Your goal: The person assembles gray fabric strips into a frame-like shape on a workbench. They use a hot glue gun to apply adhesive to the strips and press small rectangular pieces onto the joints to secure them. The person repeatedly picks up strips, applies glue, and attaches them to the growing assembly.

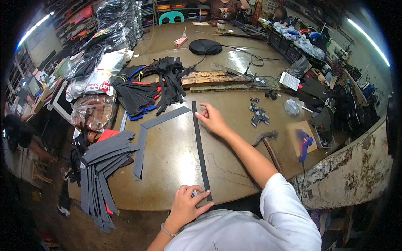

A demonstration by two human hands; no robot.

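A long black webbing strap (199, 146) lies nearly straight up and down across the table in front of me. My left hand (186, 205) is at its near end, with the forefinger and thumb closed around that end. A small pale spot shows between the fingers; I cannot make out what it is. Beside the strap's far end is my right hand (212, 120), its thumb and forefinger apart and close to the strap's right edge. To the left, a grey strip (165, 117) slants away, and another grey strip (140, 152) meets it at a corner.
A pile of grey strips (100, 167) hangs over the table's left edge. Black straps (169, 79) are heaped farther back. On the right are several small black buckle-like pieces (259, 115), a hammer (272, 152) and a blue glue gun (305, 146). A wooden plank (213, 79) crosses behind.
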